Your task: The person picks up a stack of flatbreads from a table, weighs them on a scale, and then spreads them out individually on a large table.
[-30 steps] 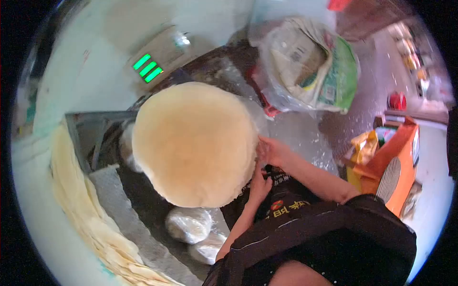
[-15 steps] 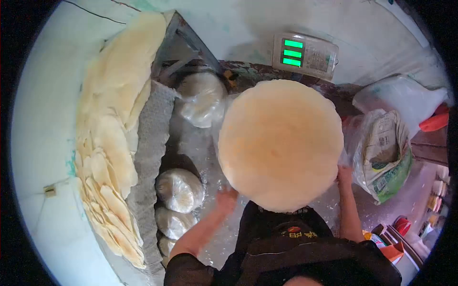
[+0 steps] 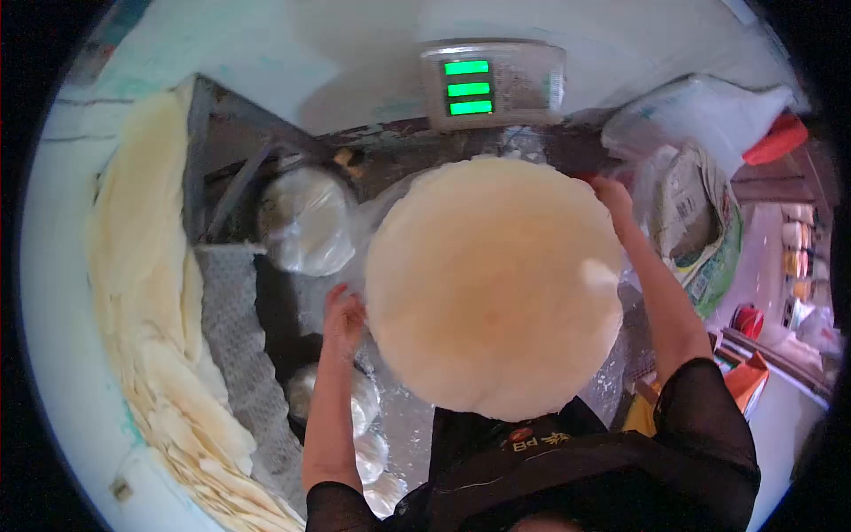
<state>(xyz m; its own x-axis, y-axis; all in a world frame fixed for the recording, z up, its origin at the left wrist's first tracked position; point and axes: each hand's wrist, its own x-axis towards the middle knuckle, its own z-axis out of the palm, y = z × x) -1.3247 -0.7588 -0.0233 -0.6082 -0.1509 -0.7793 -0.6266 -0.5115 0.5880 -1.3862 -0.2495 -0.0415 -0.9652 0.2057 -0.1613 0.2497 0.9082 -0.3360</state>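
A broad, pale stack of round flatbreads (image 3: 492, 293) lies in front of my body, with clear plastic (image 3: 377, 213) spreading out past its left edge. My left hand (image 3: 344, 317) is raised just left of the stack, its fingers partly bent and apart, with nothing visible in them. At the stack's far right edge is my right hand (image 3: 612, 197), fingers closed close to the rim. What those fingers hold is too small to make out, though some red shows beside them.
Behind the stack stands a scale display (image 3: 492, 86) with green readouts. Folded flatbreads (image 3: 146, 293) hang over a grey quilted cloth (image 3: 235, 346) on the left. Plastic-wrapped bundles (image 3: 308, 222) sit near it. An open sack (image 3: 696, 213) is at the right.
My right hand has moved from the stack's near right side to its far right edge. My left hand has risen away from my body along the left side. The view has shifted.
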